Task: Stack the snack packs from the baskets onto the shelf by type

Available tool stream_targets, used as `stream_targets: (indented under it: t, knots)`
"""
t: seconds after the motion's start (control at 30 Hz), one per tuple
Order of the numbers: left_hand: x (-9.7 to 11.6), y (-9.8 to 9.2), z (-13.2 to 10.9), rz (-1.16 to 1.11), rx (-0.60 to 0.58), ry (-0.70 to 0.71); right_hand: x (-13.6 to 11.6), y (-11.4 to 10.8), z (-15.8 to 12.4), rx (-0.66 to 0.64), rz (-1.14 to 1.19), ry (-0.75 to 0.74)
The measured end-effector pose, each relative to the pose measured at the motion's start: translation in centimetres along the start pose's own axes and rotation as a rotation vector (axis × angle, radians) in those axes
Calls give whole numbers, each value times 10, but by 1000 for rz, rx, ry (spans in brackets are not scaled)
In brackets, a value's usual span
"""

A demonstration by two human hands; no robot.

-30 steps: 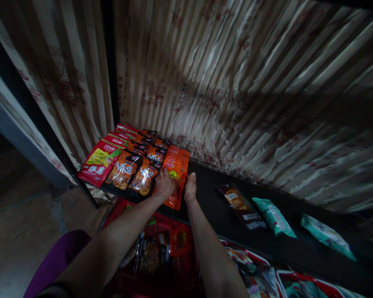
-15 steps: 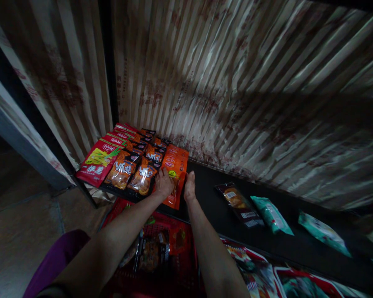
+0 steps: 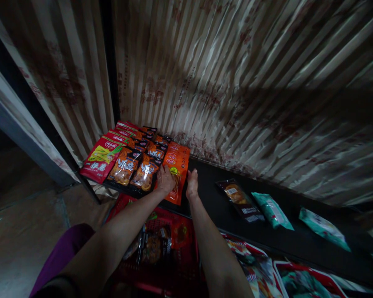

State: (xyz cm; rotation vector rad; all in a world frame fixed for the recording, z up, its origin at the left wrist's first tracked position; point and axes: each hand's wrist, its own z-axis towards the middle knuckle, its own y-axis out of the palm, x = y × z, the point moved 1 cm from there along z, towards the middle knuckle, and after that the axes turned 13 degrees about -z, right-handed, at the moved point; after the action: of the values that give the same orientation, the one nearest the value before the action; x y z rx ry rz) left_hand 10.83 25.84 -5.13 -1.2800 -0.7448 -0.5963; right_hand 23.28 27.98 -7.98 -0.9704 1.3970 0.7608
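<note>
Both my arms reach forward onto a low black shelf [image 3: 211, 198]. My left hand [image 3: 164, 181] rests on the near end of a stack of orange snack packets [image 3: 177, 159], fingers curled down on it. My right hand [image 3: 192, 184] lies flat just right of that stack, fingers together and stretched against its edge. Left of the orange stack lie rows of dark-and-orange packets [image 3: 136, 165] and red packets [image 3: 102, 159].
Striped curtain-like sheeting [image 3: 236, 82] backs the shelf. A dark packet [image 3: 240, 200] and two teal packets [image 3: 272, 211] [image 3: 323, 228] lie farther right. A red basket [image 3: 161, 248] with packets sits below my arms; more goods [image 3: 267, 277] lie at lower right. Floor [image 3: 15, 231] is on the left.
Hands stay on and beside the orange stack; the view has shifted slightly, so everything sits a little higher in the picture.
</note>
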Motion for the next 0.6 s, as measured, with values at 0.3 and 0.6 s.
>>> stream_targets:
  t: [0.3, 0.6]
  knots:
    - [1, -15, -30, -83, -62, 192, -14, 1, -37, 61, -43, -71]
    - [-12, -40, -84, -179, -118, 336, -5, 2, -102, 94, -244, -180]
